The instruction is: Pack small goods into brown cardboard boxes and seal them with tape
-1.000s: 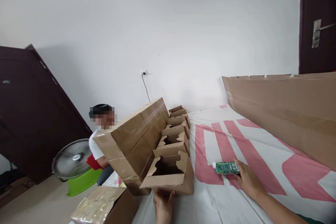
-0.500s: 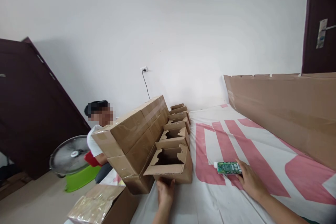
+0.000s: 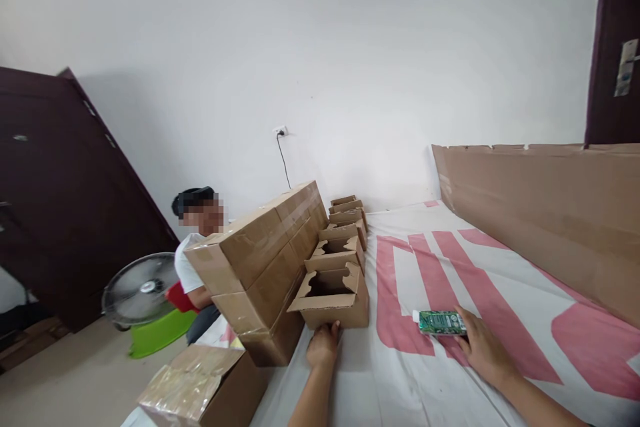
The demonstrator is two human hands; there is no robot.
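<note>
My left hand [image 3: 323, 345] is closed against the lower front edge of the nearest open cardboard box [image 3: 334, 315], its fingers curled and partly hidden there. That box has its top flaps up, with curved cut-outs, and its inside is dark. Farther back, more open boxes [image 3: 336, 255] stand in a row behind it. To the right, my right hand [image 3: 483, 345] grips the end of a green patterned tube [image 3: 439, 322] with a white cap. The tube lies on its side over the red-and-white cloth, cap pointing left.
Closed, taped cartons [image 3: 260, 247] are stacked left of the row. Another taped carton [image 3: 190, 380] sits near the front left. A person [image 3: 189, 260] is behind the stack, beside a fan [image 3: 143, 288] and a green stool [image 3: 160, 333]. A cardboard panel [image 3: 535, 207] borders the right.
The nearest open box has moved slightly away, closer to the box behind it, with my left hand following. The view has shifted a little; my right hand stays on the tube.
</note>
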